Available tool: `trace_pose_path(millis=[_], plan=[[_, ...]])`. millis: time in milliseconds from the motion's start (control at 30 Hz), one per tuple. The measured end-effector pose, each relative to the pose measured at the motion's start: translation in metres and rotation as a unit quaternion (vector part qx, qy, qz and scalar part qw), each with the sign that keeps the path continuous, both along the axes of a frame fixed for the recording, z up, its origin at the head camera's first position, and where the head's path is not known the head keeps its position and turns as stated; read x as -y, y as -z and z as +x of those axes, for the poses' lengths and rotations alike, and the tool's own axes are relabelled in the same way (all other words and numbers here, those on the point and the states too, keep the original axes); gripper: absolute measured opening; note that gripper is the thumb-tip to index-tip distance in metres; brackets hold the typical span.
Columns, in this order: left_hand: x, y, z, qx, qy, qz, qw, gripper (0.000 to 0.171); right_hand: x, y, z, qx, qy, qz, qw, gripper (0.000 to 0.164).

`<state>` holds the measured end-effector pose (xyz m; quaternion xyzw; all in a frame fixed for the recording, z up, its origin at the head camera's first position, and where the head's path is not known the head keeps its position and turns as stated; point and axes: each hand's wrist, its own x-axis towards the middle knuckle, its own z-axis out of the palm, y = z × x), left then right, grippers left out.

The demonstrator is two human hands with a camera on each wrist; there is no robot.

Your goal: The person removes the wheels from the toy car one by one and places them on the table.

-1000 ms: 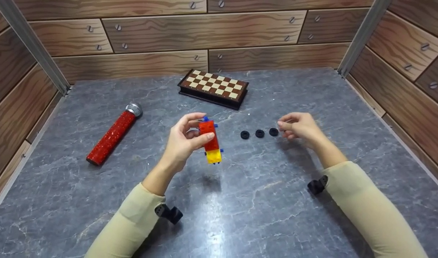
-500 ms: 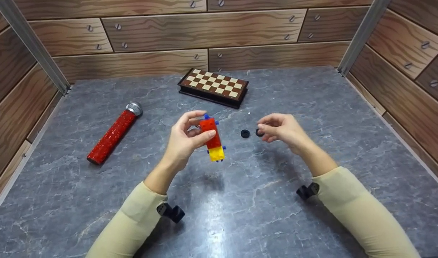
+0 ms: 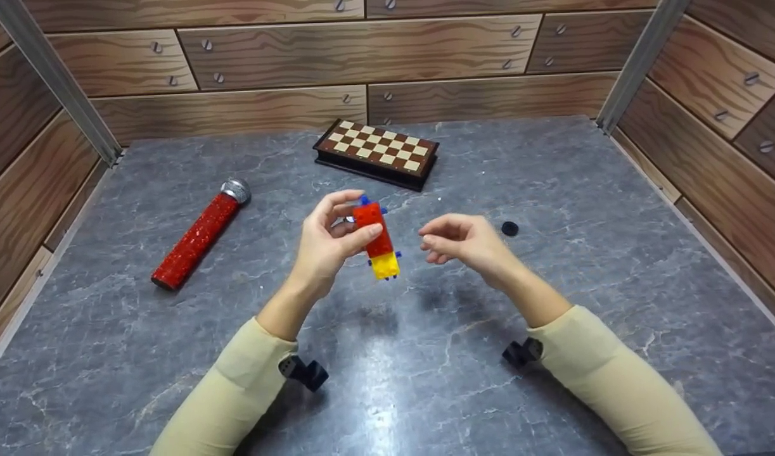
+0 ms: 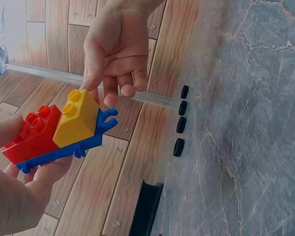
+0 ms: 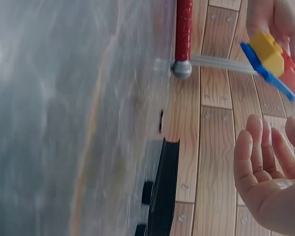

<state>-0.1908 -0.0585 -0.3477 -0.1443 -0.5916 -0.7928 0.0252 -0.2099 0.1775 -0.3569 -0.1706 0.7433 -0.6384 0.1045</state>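
My left hand grips a toy block car above the table, thumb on its red bricks and fingers round the far side. It has a red brick part, a yellow sloped brick and a blue base with small side pegs and an end hook. To its right hovers my right hand, fingers loosely bent; the right wrist view shows nothing in the palm. Several small black wheels stand in a row on the table in the left wrist view. Only one wheel shows in the head view.
A folded chessboard box lies at the back middle of the grey marbled table. On the left rests a red glittery microphone with a silver head. Wood-patterned walls enclose the back and sides.
My right hand has moved left along the wheel row towards the toy block car, uncovering the wheel on the right and covering the others. My left hand keeps its grip, raised very slightly.
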Motion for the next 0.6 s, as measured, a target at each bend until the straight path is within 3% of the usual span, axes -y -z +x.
trace_pose_path(millis=[367,600], plan=[[-0.001,0.001,-0.001,-0.005,-0.006,0.0,1.0,0.05,0.027,0.004,0.012,0.009,-0.071,0.01,0.997,0.032],[0.0,0.001,0.0,-0.001,-0.018,0.005,0.9998,0.048,0.034,0.003,0.015,0.01,-0.091,0.027,0.995,0.035]])
